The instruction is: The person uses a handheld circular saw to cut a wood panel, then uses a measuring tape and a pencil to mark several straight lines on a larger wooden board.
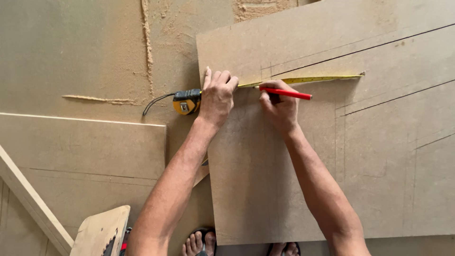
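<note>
While hands pin tape (303,79), board's (379,142) right half lies open.

Both forearms are bare to the elbow with no sleeves, watch or rings showing, the left hand (217,97) and right hand (279,108) are ungloved, and at the bottom edge of the frame the toes sit in dark open sandals (201,242).

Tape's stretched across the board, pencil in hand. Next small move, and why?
Probably tip the red pencil down to tick the board beside the yellow tape blade. The left hand pins the tape at the board's edge, and the right hand holds the pencil right below the blade.
</note>
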